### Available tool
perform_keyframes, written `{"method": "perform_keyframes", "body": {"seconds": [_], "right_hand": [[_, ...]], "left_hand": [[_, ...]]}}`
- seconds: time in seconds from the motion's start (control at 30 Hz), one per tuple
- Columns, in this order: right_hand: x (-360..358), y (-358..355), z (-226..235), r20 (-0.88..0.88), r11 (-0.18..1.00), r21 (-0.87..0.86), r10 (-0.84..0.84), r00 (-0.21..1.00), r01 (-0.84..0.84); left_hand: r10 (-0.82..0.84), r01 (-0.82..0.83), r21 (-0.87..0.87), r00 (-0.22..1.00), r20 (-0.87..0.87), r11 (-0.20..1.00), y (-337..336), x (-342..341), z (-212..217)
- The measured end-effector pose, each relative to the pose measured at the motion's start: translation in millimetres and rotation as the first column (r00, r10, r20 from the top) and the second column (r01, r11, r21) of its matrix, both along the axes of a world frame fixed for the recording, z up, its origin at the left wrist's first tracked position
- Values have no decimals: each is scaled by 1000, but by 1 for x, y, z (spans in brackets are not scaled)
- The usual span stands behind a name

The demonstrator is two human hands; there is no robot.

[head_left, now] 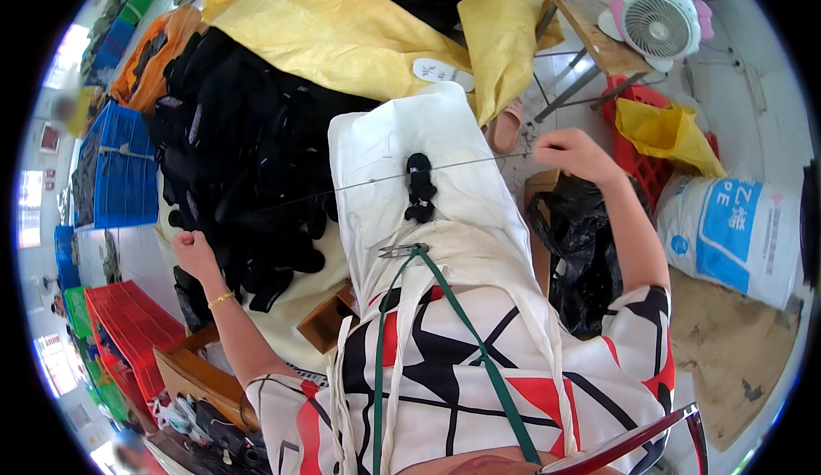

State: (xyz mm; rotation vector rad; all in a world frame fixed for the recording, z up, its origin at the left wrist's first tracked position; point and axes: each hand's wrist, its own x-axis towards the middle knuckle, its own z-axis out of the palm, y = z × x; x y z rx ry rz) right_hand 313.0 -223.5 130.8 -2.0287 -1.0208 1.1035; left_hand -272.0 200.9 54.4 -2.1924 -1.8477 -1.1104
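**A thread drawn tight across the lap**

From the head camera we saw both arms spread wide. The left hand (pixel 193 251) was curled into a loose fist out to the left, fingers pressed together, and appeared to grip one end of a thin thread (pixel 376 182). The right hand (pixel 575 153) was raised on the other side, its fingertips pinched on the far end. Between the two hands the thread ran taut and nearly straight, rising slightly toward the right hand.

About midway between the hands, a small stack of black pieces (pixel 419 188) lay on a white cloth (pixel 385 146) draped over the lap; the thread crossed it, though we could not tell whether it passed through the pieces or only over them. Nearer the body than the stack, small snips (pixel 403 250) hung on a green strap (pixel 466 338). Beyond the left hand lay a big heap of black pieces (pixel 239 150) on a yellow sack (pixel 342 35). Below the right forearm sat a black plastic bag (pixel 577 244).

We judged the main risk to be the tension itself: pulled much harder, the thread might snap or slip out of the pinch. A jerk could also tip the stack off the cloth, and the loose heap so near the left hand might snag the thread.
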Motion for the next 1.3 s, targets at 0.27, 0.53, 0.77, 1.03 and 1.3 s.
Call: {"method": "perform_keyframes", "body": {"seconds": [0.27,0.53,0.77,1.03,1.3], "right_hand": [[46,-41,-34,322,991,93,-118,939,92],[66,-11,-53,-314,677,313,-588,745,666],[72,33,-41,-985,364,153,126,114,919],[42,49,-72,-867,423,310,-243,436,852],[-42,71,-111,-524,821,322,-260,811,471]], "left_hand": [[44,-59,-171,995,-91,983,10,18,-27],[57,-64,-310,998,-31,949,14,24,-80],[-136,36,-398,965,-226,917,35,61,-114],[-793,804,-427,549,265,414,-108,285,-50],[-889,768,-601,413,198,222,-159,344,-81]]}}
